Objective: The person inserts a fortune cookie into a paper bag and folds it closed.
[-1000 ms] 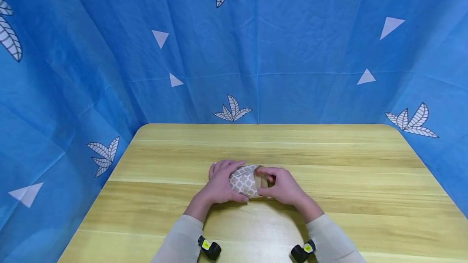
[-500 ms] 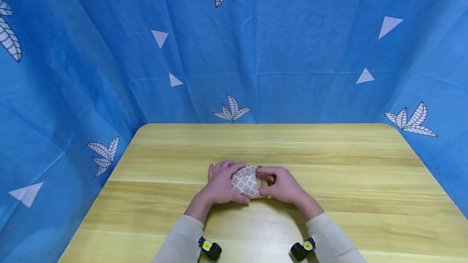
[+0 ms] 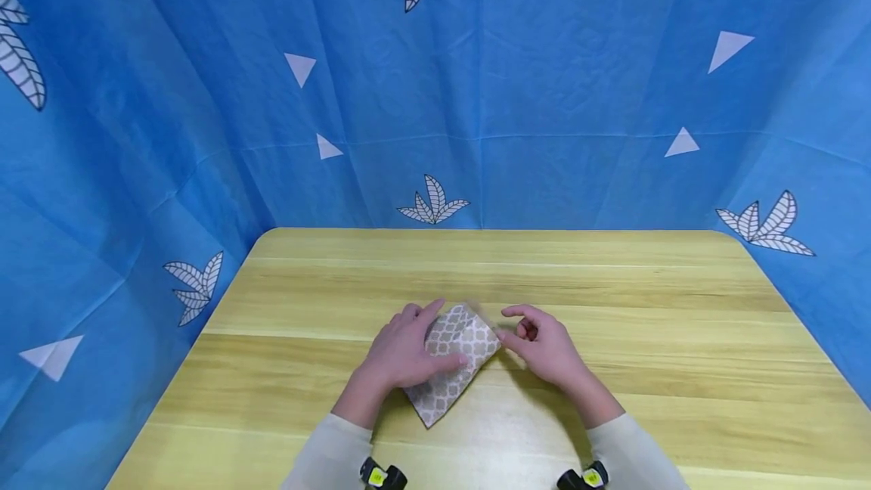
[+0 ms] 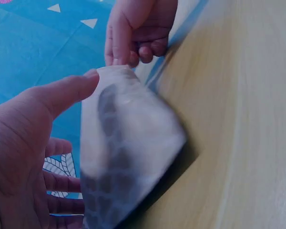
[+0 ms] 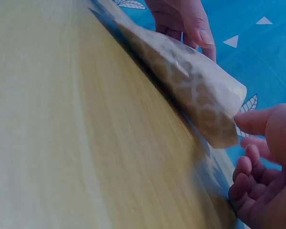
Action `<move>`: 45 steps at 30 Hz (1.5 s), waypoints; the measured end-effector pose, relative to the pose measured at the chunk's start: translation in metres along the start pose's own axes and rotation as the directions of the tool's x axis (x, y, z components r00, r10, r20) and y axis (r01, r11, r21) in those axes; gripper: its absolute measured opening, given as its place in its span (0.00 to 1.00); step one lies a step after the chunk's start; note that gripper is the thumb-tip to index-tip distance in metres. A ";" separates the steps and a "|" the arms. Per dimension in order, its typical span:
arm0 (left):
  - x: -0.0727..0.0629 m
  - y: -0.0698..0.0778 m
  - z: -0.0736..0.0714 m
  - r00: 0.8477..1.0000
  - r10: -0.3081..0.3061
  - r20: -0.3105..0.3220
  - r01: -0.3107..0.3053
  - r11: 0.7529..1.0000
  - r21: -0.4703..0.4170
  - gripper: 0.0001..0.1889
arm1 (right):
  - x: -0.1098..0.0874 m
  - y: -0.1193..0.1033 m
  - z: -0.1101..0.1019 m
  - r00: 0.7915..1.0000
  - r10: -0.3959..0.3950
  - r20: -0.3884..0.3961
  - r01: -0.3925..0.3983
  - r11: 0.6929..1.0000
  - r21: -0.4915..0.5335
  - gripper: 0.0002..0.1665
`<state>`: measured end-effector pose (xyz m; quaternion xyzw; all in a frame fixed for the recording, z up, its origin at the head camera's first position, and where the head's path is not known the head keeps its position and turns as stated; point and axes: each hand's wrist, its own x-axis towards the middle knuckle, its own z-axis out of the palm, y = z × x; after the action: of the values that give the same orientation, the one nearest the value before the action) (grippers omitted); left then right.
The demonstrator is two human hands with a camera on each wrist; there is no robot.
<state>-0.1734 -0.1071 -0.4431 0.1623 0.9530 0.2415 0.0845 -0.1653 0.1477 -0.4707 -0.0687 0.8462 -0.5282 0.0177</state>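
A brown paper bag (image 3: 456, 346) with a white lattice print lies slanted between the two hands. My left hand (image 3: 401, 354) spreads over its left part, thumb across the printed face and index finger along the far edge. In the left wrist view the left thumb (image 4: 69, 93) meets the bag's edge, and the other fingers run out straight beside it, their tips hidden. My right hand (image 3: 547, 346) touches the right corner of the bag with its thumb. Its index finger is stretched apart from the thumb, while the remaining fingers curl inward, as the right wrist view shows.
A light wooden table (image 3: 680, 369) spreads under the hands. Behind it and along the sides hangs a blue curtain (image 3: 578, 82) with leaf and triangle prints. Small black cameras (image 3: 383, 475) are strapped at the pale sleeves.
The bag has turned from lying crosswise to slanting, one corner now toward the person. My right fingers have come out of its brown opening and moved right; my left hand's hold has loosened.
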 end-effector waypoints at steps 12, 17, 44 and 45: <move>0.003 -0.001 0.000 0.999 -0.042 -0.019 0.036 0.969 -0.246 0.50 | -0.010 -0.006 0.012 0.987 0.157 0.036 -0.161 0.972 0.171 0.34; 0.007 -0.005 0.010 0.999 -0.016 -0.031 0.000 0.892 -0.452 0.48 | -0.011 -0.010 0.018 0.987 0.156 0.022 -0.158 0.969 0.192 0.38; 0.002 0.031 -0.015 0.946 0.148 -0.288 -0.302 0.724 -0.620 0.47 | -0.015 -0.050 -0.007 0.967 -0.129 -0.221 0.200 0.920 0.338 0.41; 0.002 0.032 -0.014 0.943 0.151 -0.295 -0.310 0.720 -0.621 0.46 | -0.015 -0.051 -0.007 0.966 -0.133 -0.222 0.204 0.919 0.337 0.41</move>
<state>-0.1699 -0.0859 -0.4155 0.2116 0.7811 0.5874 -0.0023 -0.1460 0.1344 -0.4227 -0.0854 0.7245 -0.6768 -0.0989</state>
